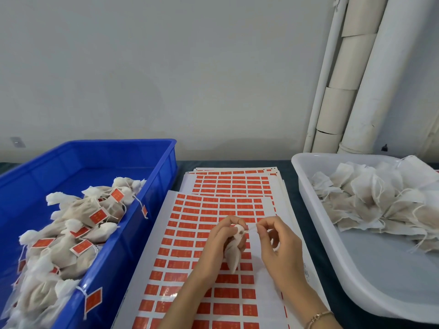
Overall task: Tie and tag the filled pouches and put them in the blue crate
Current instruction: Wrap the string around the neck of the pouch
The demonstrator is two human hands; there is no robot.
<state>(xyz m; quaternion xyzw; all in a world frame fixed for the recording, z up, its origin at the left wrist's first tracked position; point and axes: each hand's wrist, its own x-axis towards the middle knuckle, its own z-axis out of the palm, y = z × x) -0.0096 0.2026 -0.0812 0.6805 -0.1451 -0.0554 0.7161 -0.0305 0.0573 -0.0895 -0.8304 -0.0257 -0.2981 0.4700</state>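
Note:
My left hand point(219, 243) grips a small filled white pouch point(234, 254) by its neck, above the sticker sheets. My right hand point(276, 243) pinches the pouch's drawstring point(251, 229) and holds it taut to the right. The blue crate point(154, 186) on the left holds several tied pouches point(78, 233) with red tags. A white tub point(356, 264) on the right holds a heap of untied pouches point(380, 203) without tags.
Sheets of red sticker tags point(206, 233) lie stacked in the middle of the dark table point(288, 186), under my hands. One red tag point(93, 301) hangs over the crate's near rim. White pipes point(356, 79) stand against the wall at the back right.

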